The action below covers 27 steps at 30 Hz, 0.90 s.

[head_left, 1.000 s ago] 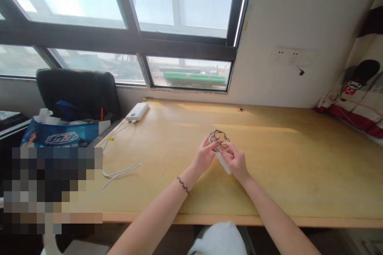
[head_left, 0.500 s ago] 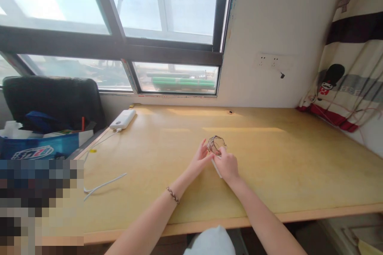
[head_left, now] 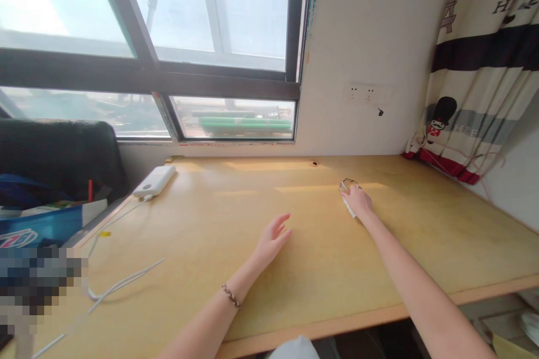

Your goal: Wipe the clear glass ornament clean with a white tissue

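Note:
My right hand (head_left: 359, 202) reaches out over the right part of the wooden table (head_left: 236, 219). Its fingers are closed on a brown openwork ring-shaped thing (head_left: 347, 183), whose exact kind I cannot make out. A white strip (head_left: 349, 207), like a tag or card, shows under that hand. My left hand (head_left: 273, 240) hovers over or rests on the middle of the table, with fingers apart and nothing in them. A braided bracelet (head_left: 231, 295) circles the left wrist.
At the table's left edge lies a white power bank (head_left: 155, 180) with a white cable (head_left: 126, 279). Beyond that edge are a black chair (head_left: 59, 148) and a blue bag (head_left: 46, 221). A patterned curtain (head_left: 471, 84) hangs at the right, and wall sockets (head_left: 361, 93) sit above the table.
My right hand has carried the brown ring-shaped thing and white strip away to the right and farther back. My left hand has come off it and stays nearer the middle. The view has turned right.

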Available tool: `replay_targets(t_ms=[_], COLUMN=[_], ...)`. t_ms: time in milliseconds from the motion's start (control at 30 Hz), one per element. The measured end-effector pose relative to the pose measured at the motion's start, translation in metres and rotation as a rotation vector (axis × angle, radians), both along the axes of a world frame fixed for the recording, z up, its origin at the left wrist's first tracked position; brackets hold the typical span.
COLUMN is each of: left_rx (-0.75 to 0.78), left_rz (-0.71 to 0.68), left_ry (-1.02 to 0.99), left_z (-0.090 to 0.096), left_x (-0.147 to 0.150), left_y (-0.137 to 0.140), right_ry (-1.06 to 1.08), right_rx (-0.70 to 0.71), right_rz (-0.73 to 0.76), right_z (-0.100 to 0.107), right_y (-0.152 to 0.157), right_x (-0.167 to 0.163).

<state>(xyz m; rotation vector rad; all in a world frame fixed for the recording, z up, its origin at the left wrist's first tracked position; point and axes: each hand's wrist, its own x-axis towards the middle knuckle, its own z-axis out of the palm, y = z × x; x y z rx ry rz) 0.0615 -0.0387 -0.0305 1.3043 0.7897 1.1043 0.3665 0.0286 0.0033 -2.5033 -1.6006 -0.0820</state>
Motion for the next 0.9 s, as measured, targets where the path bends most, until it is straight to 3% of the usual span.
replay_targets(t_ms=[367,900], left_rx=[-0.003,0.035], left_rz=[-0.014,-0.047], left_ry=[0.042,0.089], left_z=[0.003,-0.003], left_x=[0.000,0.000], left_y=[-0.001,0.001], right_ry=[-0.021,0.009], right_rx=[-0.047,-0.058], right_rz=[0.045,0.125], right_z=[-0.015,-0.017], right_y=[0.023,0.019], right_x=[0.042,0.061])
